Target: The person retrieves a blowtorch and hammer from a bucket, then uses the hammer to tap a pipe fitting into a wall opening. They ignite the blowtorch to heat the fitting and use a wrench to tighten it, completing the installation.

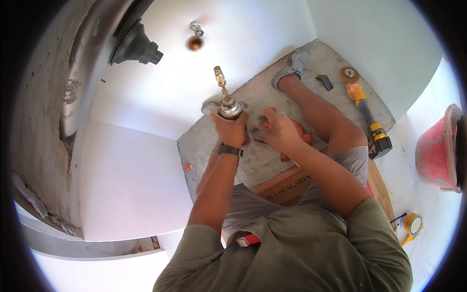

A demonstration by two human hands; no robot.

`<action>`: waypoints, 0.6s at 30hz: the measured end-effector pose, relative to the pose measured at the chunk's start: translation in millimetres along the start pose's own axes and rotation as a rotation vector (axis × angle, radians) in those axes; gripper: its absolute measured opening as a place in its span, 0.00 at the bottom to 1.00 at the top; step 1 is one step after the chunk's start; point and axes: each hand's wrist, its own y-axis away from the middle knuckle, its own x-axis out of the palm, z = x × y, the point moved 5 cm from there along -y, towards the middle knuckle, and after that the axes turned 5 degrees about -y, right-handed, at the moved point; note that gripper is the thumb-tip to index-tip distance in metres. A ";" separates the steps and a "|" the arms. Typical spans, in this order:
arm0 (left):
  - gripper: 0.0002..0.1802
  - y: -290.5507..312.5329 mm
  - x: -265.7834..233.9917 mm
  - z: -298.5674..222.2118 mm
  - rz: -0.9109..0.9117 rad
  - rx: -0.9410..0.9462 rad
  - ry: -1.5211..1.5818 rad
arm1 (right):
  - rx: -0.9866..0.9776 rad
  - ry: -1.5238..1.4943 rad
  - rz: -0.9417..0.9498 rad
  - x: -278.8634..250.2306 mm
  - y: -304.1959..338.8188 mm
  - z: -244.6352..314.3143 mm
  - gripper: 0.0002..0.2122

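Observation:
My left hand [230, 132], with a dark band on its wrist, is wrapped round a gas torch [230, 107]. The torch has a silvery rounded top, and its brass burner tube [220, 77] points away from me toward the white wall. No flame shows at its tip. Just right of it, my right hand [282, 132] is closed on a small red object [265, 123], mostly covered by the fingers; its kind is unclear. Below and behind that hand lies an orange-brown pipe fitting [306, 138], partly hidden.
A yellow-and-black cordless grinder [368, 109] lies on the concrete slab [335, 53] at right, near a small dark block [324, 82]. Farther right stands a red bucket [435, 148]. A tape roll [413, 224] lies below it. A black drain fitting [137, 46] hangs upper left.

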 end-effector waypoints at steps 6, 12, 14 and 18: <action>0.32 67.5 14.9 -26.5 0.027 0.059 0.111 | 0.004 0.275 -0.161 -1.5 -11.3 43.6 0.15; 0.36 74.6 2.0 -29.9 0.007 0.182 -0.058 | 0.001 0.270 -0.165 -8.3 -6.0 47.6 0.15; 0.37 71.9 -1.5 -27.3 -0.004 0.185 -0.047 | 0.123 0.172 -0.141 -5.2 -7.4 49.3 0.16; 0.38 63.1 -12.7 -25.5 -0.086 0.197 -0.026 | 0.319 -0.079 -0.082 5.8 -8.6 62.3 0.18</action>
